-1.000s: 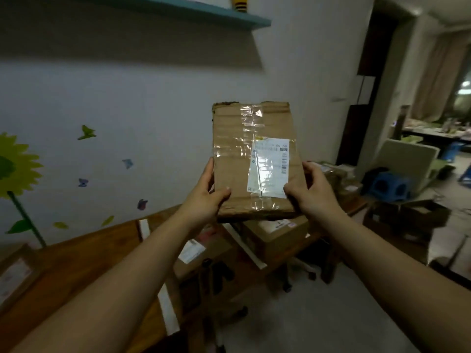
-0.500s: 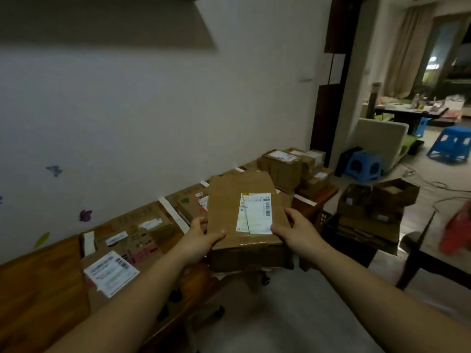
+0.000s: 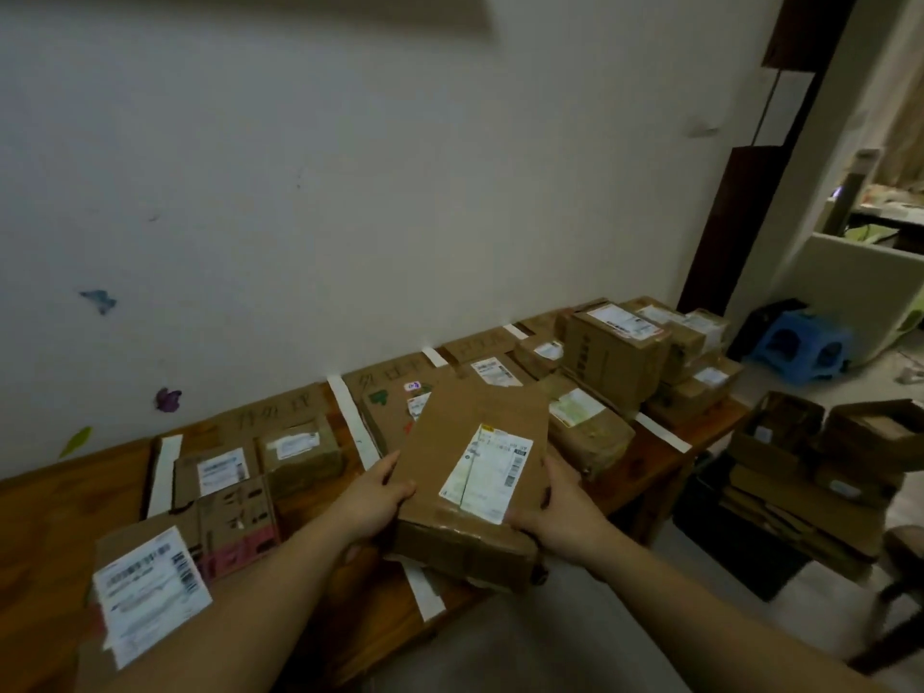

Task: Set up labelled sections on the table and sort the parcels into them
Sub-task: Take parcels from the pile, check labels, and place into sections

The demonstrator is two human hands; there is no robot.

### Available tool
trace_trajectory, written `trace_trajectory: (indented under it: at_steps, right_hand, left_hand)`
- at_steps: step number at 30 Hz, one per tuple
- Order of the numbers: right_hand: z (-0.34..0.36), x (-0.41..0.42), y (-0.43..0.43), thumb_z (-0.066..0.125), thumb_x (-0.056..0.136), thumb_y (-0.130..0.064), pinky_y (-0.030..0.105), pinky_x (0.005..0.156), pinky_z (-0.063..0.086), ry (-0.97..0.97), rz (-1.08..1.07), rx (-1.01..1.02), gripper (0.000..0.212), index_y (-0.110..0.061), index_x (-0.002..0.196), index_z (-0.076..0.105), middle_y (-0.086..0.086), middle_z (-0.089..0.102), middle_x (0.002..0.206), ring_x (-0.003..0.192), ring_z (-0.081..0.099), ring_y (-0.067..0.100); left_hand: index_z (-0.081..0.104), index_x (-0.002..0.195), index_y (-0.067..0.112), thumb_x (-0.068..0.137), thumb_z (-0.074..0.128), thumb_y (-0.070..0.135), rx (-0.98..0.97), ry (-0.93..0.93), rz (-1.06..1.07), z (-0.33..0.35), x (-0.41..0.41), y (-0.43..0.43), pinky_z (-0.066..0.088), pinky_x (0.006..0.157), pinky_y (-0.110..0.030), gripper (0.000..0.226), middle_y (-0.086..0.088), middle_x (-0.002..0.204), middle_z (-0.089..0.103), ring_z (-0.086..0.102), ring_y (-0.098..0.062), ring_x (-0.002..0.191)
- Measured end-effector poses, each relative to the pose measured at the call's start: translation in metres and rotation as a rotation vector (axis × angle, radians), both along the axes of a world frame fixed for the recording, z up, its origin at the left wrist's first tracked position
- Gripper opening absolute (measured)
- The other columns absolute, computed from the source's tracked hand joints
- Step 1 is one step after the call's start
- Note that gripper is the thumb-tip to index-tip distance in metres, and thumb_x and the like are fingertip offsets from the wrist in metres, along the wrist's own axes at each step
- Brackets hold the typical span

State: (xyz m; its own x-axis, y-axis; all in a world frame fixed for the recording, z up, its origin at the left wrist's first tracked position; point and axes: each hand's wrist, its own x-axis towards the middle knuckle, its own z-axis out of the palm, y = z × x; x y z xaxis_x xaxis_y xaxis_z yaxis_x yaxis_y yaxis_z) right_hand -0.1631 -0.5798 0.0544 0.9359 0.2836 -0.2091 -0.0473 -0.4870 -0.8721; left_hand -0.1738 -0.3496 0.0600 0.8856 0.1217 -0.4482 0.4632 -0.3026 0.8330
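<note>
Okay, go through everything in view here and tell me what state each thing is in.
Held parcel: closed, label up, over the front edge of the table.
Left hand: grips the parcel's left side.
Right hand: grips its right side.
Table: divided by white tape strips.
Sorted parcels: closed, lying in sections.

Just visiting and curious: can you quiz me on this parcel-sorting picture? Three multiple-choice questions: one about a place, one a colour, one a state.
1. Where is the blue stool? A on the floor, right of the table; B on the table; C on a shelf.
2. What colour are the strips dividing the table? A red; B black; C white.
3. What state is the central parcel in? A lying untouched; B gripped at both sides; C torn open.
Answers: A, it stands on the floor beyond the table's right end; C, white strips cross the wood; B, the left hand and right hand hold its sides.
</note>
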Motion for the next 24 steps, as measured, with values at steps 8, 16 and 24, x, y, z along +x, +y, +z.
trace_trajectory:
  at_steps: [8, 16, 24]
  right_hand:
    - [-0.03, 0.075, -0.014, 0.061, 0.087, -0.045, 0.039, 0.097, 0.049, -0.119, 0.108, -0.319, 0.043, -0.033, 0.125, 0.045, -0.004, 0.049, 0.131, 0.114, 0.054, 0.015]
    - [-0.025, 0.177, -0.014, 0.049, 0.077, -0.074, 0.05, 0.117, 0.018, -0.235, 0.348, -0.531, 0.095, -0.03, 0.152, 0.01, 0.006, 0.006, 0.16, 0.146, 0.009, 0.032]
    - [-0.024, 0.182, -0.036, 0.063, 0.085, -0.047, 0.042, 0.107, 0.034, -0.211, 0.287, -0.36, 0.074, -0.027, 0.147, 0.027, 0.009, 0.029, 0.15, 0.132, 0.039, 0.03]
  left_hand:
    - [0.029, 0.145, 0.032, 0.097, 0.047, 0.03, 0.094, 0.04, 0.223, -0.024, 0.01, -0.01, 0.051, 0.091, -0.038, 0.052, -0.001, 0.137, 0.046, 0.052, -0.022, 0.113]
    - [0.015, 0.146, 0.03, 0.08, 0.066, 0.05, -0.066, 0.291, 0.529, -0.03, -0.01, -0.043, 0.057, 0.08, -0.045, 0.086, -0.011, 0.128, 0.05, 0.06, -0.031, 0.098]
    - [0.047, 0.124, 0.024, 0.091, 0.06, 0.02, -0.07, 0.059, 0.67, -0.02, 0.017, -0.058, 0.05, 0.077, -0.038, 0.036, 0.002, 0.105, 0.06, 0.058, -0.02, 0.094]
